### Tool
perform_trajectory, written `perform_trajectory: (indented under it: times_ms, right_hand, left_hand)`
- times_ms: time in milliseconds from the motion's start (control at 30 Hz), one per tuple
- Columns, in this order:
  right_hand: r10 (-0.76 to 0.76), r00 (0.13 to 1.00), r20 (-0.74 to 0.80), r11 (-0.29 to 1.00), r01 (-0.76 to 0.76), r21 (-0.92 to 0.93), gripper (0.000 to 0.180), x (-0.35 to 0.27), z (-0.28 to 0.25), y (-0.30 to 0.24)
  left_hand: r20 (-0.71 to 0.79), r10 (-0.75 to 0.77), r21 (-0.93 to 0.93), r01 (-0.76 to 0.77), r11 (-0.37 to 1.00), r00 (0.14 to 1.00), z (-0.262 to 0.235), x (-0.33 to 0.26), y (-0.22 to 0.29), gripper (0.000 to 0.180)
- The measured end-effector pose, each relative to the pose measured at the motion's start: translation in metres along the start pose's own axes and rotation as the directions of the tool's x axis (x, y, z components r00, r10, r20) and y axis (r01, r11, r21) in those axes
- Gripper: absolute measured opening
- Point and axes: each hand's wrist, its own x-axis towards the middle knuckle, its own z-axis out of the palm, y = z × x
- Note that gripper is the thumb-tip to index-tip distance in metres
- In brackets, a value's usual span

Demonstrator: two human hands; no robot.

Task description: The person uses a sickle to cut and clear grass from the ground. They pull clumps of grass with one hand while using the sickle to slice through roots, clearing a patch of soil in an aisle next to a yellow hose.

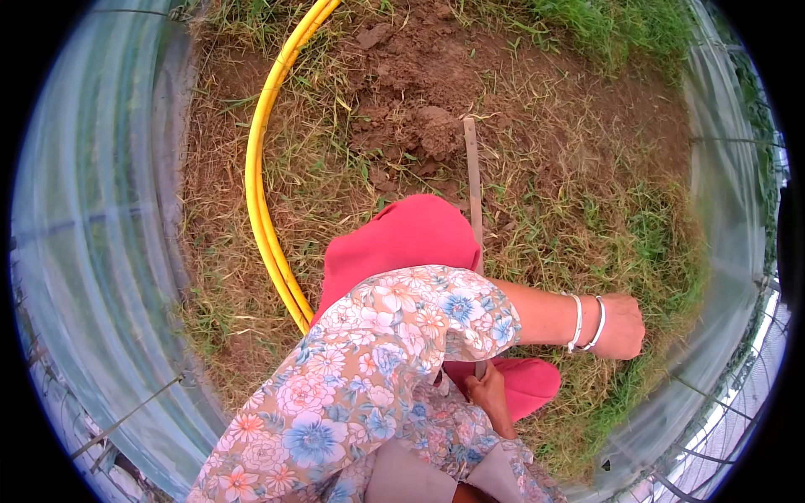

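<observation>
I am crouched over a grassy patch in a floral top and pink trousers [402, 239]. My left arm crosses over my knees to the right. My left hand [622, 329], with two white bangles at the wrist, is closed down in the green grass [662, 251] around a tuft. My right hand [489, 394] is close to my body, gripping the lower end of a thin wooden tool handle [473, 168]. The handle runs up past my knee to a mound of dug brown soil [432, 126]; its head is hidden in the clods.
A yellow hose [262, 168] curves along the left of the patch and passes under my knee. Clear plastic sheeting [92, 235] on wire hoops walls in the left side, and more sheeting [721, 210] the right. Taller green grass [604, 25] grows at the top right.
</observation>
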Motion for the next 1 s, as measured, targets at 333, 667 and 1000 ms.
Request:
perform_trajectory:
  times_ms: [333, 667, 1000]
  right_hand:
    - [-0.279, 0.911, -0.304, 0.95, 0.215, -0.227, 0.037, 0.03, -0.04, -0.004]
    - [0.046, 0.968, 0.245, 0.993, -0.071, 0.094, 0.031, 0.051, -0.005, -0.026]
    - [0.137, 0.99, 0.01, 0.925, -0.132, 0.356, 0.015, -0.014, -0.059, 0.002]
  left_hand:
    - [0.077, -0.026, 0.032, 0.023, 0.999, 0.997, 0.002, -0.002, -0.003, 0.011]
    - [0.05, -0.026, 0.05, 0.023, 0.998, 0.998, 0.01, -0.003, -0.011, 0.009]
    - [0.067, -0.049, 0.041, 0.046, 0.998, 0.997, 0.006, -0.006, -0.013, 0.01]
